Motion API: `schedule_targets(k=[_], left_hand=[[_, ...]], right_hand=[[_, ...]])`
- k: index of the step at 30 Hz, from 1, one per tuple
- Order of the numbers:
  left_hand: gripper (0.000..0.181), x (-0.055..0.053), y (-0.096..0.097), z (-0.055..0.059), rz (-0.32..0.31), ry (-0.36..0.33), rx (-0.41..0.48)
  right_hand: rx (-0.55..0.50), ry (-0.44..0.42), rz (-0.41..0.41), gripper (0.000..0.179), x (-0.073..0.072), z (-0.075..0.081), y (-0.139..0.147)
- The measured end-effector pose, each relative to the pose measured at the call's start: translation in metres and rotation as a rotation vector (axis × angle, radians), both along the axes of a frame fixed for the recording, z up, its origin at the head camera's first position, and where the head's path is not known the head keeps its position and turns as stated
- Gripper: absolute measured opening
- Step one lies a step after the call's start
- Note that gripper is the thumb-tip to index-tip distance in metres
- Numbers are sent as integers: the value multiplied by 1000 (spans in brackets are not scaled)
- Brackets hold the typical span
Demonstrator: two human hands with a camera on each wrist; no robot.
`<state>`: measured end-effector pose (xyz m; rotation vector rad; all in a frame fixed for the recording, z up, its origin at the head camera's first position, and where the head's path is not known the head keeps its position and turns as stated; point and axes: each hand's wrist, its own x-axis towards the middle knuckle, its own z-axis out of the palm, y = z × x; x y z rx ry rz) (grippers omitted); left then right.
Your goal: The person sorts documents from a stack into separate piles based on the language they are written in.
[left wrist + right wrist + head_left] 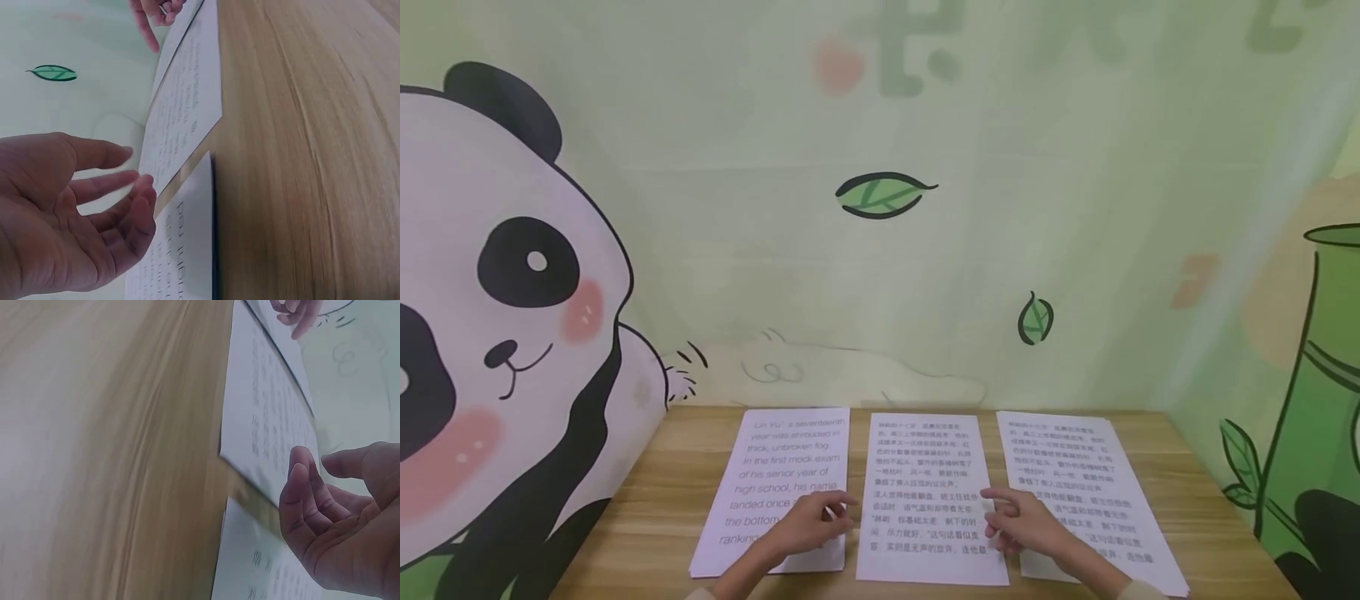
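Note:
Three paper stacks lie side by side on the wooden table. The left stack [786, 467] has large English print; the middle sheet [925, 533] and the right stack [1060, 467] carry Chinese print. My left hand [812, 523] hovers over the lower right of the English pages, fingers loosely bent and holding nothing. Over the inner edge of the right stack is my right hand [1030, 523], its index finger pointing toward the middle sheet. In the wrist views, the left palm [69, 225] and right palm [356, 544] show nothing in them, with thumb and fingertips apart.
The wooden table [640, 500] reaches back to a pale green cloth backdrop [737, 250]. Printed on it are a large panda [572, 192] at left, leaves [880, 197], and a green bamboo stalk [1315, 400] at right. Narrow strips of wood separate the papers.

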<state>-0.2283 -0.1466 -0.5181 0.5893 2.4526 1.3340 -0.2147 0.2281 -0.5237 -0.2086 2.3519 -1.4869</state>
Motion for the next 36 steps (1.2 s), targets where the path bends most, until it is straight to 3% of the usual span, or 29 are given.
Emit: schedule_targets(k=[6, 9, 15, 21, 24, 31, 36], left_hand=[[33, -5, 7, -10, -2, 82, -80], [25, -5, 9, -14, 3, 78, -104], [8, -1, 8, -20, -7, 41, -109], [25, -9, 20, -18, -24, -10, -98], [36, -7, 23, -15, -3, -46, -104], [36, -5, 25, -13, 50, -78, -98], [37, -3, 26, -11, 84, -97, -4]], right_hand=[[54, -23, -70, 63, 1, -4, 11], [73, -48, -89, 64, 2, -9, 13], [31, -104, -46, 68, 3, -17, 7], [19, -124, -61, 71, 4, -14, 11], [8, -142, -48, 72, 3, -11, 8], [-2, -112, -45, 70, 5, -10, 8], [30, -81, -72, 64, 5, -4, 7]])
